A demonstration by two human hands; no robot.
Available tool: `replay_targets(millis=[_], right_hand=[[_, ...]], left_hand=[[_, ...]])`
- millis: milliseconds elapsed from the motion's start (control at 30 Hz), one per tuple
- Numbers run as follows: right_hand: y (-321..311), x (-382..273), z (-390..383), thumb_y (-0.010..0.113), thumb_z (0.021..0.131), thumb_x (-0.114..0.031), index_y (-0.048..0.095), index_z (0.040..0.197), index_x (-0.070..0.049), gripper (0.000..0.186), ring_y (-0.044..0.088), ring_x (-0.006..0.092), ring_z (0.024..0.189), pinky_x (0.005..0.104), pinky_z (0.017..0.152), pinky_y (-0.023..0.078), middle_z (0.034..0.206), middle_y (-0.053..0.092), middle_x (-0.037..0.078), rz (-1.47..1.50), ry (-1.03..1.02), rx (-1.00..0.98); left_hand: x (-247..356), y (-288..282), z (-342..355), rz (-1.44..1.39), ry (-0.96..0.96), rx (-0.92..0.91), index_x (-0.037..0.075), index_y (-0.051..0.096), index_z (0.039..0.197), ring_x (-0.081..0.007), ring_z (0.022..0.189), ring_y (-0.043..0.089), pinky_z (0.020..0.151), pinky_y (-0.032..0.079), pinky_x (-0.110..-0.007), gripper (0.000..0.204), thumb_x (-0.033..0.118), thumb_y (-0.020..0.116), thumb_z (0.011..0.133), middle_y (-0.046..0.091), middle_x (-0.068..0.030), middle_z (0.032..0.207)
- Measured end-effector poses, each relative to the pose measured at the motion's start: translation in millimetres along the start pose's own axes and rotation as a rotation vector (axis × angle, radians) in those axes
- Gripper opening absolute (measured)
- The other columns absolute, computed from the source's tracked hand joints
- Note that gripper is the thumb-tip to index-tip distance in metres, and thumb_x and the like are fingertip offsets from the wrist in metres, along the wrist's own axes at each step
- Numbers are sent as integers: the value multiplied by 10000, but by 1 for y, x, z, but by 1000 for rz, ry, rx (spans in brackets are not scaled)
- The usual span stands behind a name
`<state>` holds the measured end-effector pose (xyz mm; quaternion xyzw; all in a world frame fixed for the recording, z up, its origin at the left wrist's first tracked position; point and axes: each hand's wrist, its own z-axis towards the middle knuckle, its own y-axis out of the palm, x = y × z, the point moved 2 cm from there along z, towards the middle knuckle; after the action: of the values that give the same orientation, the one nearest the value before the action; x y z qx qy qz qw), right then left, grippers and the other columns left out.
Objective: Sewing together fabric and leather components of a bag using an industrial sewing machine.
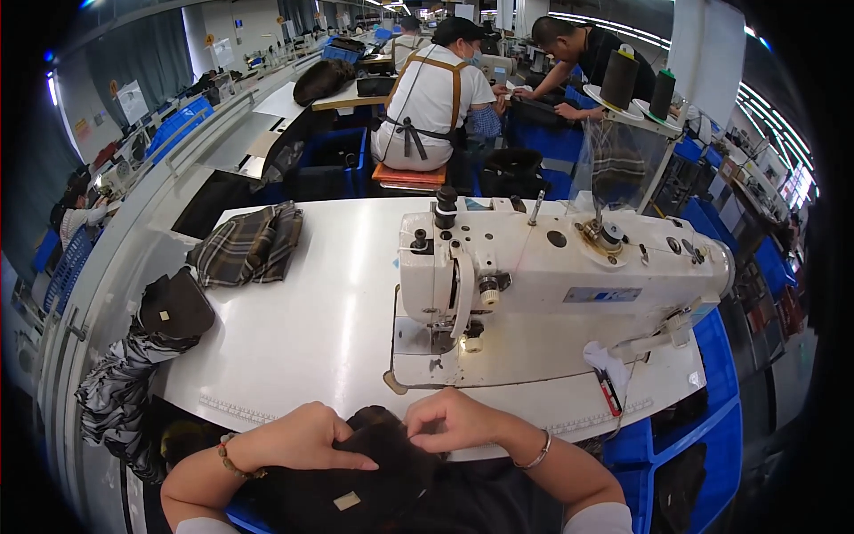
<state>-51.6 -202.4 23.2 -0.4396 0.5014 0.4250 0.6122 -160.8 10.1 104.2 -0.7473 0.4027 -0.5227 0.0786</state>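
Note:
A dark brown, furry-looking piece of fabric [381, 449] hangs at the table's front edge, over more dark cloth in my lap. My left hand [307, 438] is closed on its left side, the thumb stretched across it and the other fingers partly out of sight. At its upper right, my right hand [454, 422] pinches the same fabric between thumb and fingers. A small cream label [347, 501] shows on the dark cloth below. Just beyond my hands stands a white sewing machine [551, 276], its needle area to the far side of my right hand.
Folded plaid fabric [245, 245] and a dark cap-like piece [175, 304] lie on the white table [311, 311] at left. A red-black cutter [609, 393] and white cloth [608, 360] sit at right. Blue bins [725, 445] flank the table. Co-workers [436, 98] work beyond.

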Motion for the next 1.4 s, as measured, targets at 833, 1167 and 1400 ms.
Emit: replay_targets(millis=[833, 1167, 1400], right_hand=[[-33, -4, -1, 719, 823, -168, 628, 779, 9, 203, 568, 211, 640, 327, 597, 447, 710, 598, 82, -342, 68, 312], [-33, -1, -3, 727, 836, -130, 647, 791, 9, 167, 557, 137, 610, 279, 566, 441, 729, 593, 46, -226, 39, 347], [-33, -3, -4, 723, 836, -125, 648, 787, 6, 159, 568, 155, 647, 293, 571, 443, 738, 603, 50, -254, 41, 315]], left_hand=[[-38, -13, 106, -293, 369, 5, -7, 761, 927, -121, 853, 675, 798, 528, -256, 256, 198, 849, 802, 746, -79, 924], [-38, -6, 102, -325, 298, 122, -4, 745, 832, -108, 732, 633, 686, 498, -250, 232, 201, 849, 805, 702, -51, 788], [-38, -5, 103, -335, 280, 134, -7, 739, 812, -94, 702, 614, 657, 481, -242, 235, 200, 849, 804, 687, -44, 756]])
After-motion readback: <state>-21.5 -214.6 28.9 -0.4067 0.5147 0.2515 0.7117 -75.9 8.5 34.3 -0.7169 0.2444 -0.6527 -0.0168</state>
